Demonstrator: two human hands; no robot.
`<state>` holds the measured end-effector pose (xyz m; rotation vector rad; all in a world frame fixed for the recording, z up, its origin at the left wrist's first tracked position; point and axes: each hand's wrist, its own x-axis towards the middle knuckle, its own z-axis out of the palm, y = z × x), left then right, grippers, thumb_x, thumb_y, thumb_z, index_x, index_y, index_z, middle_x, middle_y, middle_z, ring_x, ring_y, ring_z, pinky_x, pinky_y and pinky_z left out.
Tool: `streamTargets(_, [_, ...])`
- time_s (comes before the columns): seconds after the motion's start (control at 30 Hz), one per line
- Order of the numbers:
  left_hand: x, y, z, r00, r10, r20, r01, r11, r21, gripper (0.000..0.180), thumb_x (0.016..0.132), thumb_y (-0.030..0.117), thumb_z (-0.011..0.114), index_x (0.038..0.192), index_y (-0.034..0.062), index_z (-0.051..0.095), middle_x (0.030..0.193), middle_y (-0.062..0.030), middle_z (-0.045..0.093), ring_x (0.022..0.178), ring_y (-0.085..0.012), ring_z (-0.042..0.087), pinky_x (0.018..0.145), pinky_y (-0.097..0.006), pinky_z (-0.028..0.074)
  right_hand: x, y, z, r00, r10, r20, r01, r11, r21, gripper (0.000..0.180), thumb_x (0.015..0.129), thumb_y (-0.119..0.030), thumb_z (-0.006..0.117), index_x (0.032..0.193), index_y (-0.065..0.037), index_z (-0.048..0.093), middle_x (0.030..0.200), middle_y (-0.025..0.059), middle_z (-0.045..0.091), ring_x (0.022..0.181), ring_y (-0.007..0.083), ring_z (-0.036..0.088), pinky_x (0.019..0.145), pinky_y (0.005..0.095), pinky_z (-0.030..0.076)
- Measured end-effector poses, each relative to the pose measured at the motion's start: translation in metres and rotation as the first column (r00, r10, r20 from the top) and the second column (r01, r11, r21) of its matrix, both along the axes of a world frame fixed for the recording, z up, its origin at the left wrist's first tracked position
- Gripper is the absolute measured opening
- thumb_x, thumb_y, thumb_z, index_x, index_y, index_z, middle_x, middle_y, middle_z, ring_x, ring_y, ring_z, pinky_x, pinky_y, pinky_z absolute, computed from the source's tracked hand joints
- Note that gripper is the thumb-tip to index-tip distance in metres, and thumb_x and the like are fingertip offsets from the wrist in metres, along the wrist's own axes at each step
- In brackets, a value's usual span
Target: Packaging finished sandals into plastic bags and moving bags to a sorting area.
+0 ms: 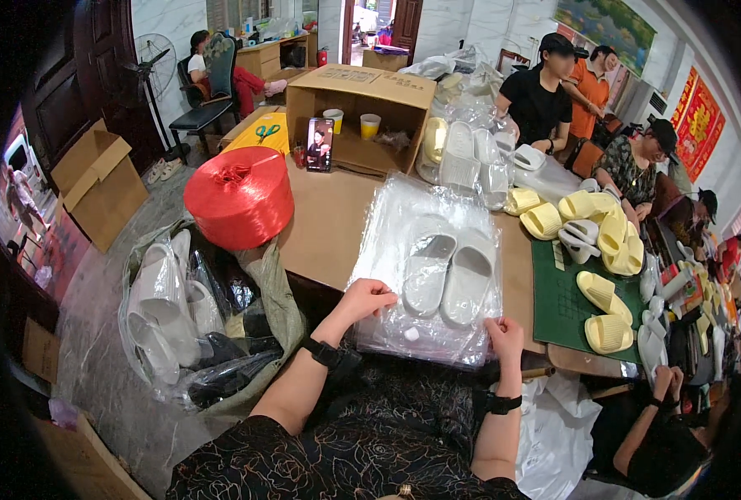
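Note:
A pair of light grey slide sandals (pixel 450 271) lies side by side inside a clear plastic bag (pixel 391 325), on top of a stack of similar clear bags (pixel 379 221). My left hand (pixel 365 298) pinches the bag's left edge near its lower part. At the lower right corner, my right hand (pixel 504 335) has its fingers closed on the same bag's edge. Inside the bag, a small white piece (pixel 410 334) shows below the slides.
A red twine roll (pixel 239 197) and an open sack (pixel 279 292) of bagged slides are left. A cardboard box (pixel 362 87) and phone (pixel 320 144) stand behind. Yellow slides (pixel 608 334) rest on a green mat (pixel 558 292) at right, beside several people.

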<state>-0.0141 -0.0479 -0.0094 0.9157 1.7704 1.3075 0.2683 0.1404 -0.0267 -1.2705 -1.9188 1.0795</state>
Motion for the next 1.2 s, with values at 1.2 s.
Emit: streamTargets(1.2, [0.002, -0.001, -0.002, 1.000, 0.018, 0.010, -0.018, 1.000, 0.025, 0.019, 0.081, 0.020, 0.068, 0.080, 0.0008, 0.065, 0.066, -0.0006, 0.062, 0.051, -0.0069, 0.052, 0.047, -0.022, 0.042, 0.001, 0.004, -0.010, 0.997, -0.006, -0.081, 0.006, 1.000, 0.003, 0.026, 0.075, -0.021, 0.070, 0.066, 0.001, 0.059, 0.051, -0.0018, 0.048, 0.048, 0.0062, 0.042, 0.045, 0.0263, 0.034])
